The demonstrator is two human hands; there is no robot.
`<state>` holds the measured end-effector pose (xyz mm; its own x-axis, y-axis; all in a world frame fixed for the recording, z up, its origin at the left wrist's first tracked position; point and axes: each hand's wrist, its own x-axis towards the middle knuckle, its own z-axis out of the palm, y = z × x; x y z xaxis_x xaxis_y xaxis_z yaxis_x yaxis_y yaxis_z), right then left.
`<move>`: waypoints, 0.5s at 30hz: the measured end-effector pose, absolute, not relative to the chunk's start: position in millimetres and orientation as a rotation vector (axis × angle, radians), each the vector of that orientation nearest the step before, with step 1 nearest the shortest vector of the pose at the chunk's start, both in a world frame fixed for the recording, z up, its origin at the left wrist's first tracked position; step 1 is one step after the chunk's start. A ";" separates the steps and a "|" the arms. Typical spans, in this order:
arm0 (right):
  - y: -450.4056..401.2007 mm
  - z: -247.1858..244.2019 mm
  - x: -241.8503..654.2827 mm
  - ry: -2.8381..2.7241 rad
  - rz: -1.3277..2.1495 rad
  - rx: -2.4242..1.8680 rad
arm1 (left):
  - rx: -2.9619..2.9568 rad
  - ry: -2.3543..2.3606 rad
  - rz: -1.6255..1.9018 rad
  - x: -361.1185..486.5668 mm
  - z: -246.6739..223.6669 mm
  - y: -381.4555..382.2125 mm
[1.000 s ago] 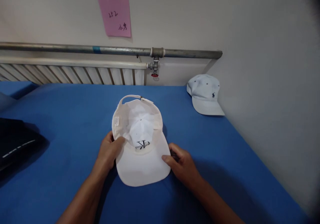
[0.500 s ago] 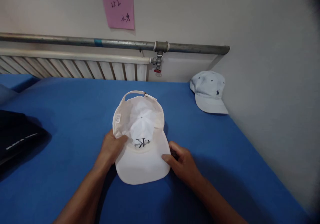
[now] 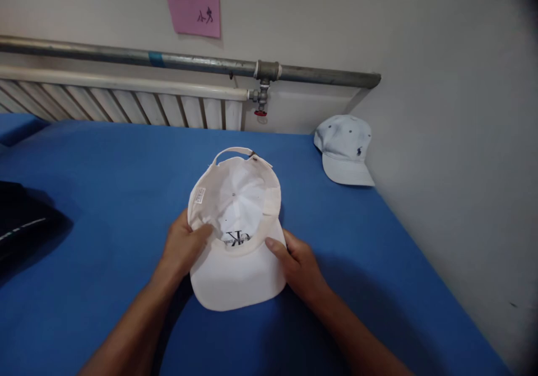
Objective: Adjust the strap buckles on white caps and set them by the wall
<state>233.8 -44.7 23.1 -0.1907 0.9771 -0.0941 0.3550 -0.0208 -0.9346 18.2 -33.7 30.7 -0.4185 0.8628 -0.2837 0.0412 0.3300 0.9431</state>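
A white baseball cap is between my two hands, its hollow inside facing me and its brim toward me. Mirrored dark lettering shows through the front panel, and the strap arches at the far end. My left hand grips the cap's left edge where brim and crown meet, thumb inside. On the other side, my right hand pinches the brim's right edge, thumb on the near face and fingers hidden beneath. A second, pale cap with a small dark emblem lies at the back right, apart from both hands.
The blue surface spreads under everything. A dark folded-looking item with a pale stripe lies at the left. Behind are a white radiator, a metal pipe and a red-handled valve. A wall bounds the right side.
My right hand has shifted up along the brim, its thumb now nearer the crown. The cap has turned slightly, its strap end moving right. The whole view has shifted a little.
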 end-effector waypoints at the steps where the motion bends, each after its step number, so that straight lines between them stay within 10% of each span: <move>1: -45.3 23.0 233.9 -1.622 1.212 -1.412 | 0.807 1.738 1.198 17.0 30.1 -33.5; 15: -45.8 19.8 234.2 -1.693 1.188 -1.379 | 1.075 1.918 1.211 11.2 36.3 -38.0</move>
<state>234.2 -45.8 19.8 -0.2409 0.9687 -0.0600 0.3859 0.0389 -0.9217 11.2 -38.0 36.3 -0.4759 0.8761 -0.0775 0.3067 0.2479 0.9190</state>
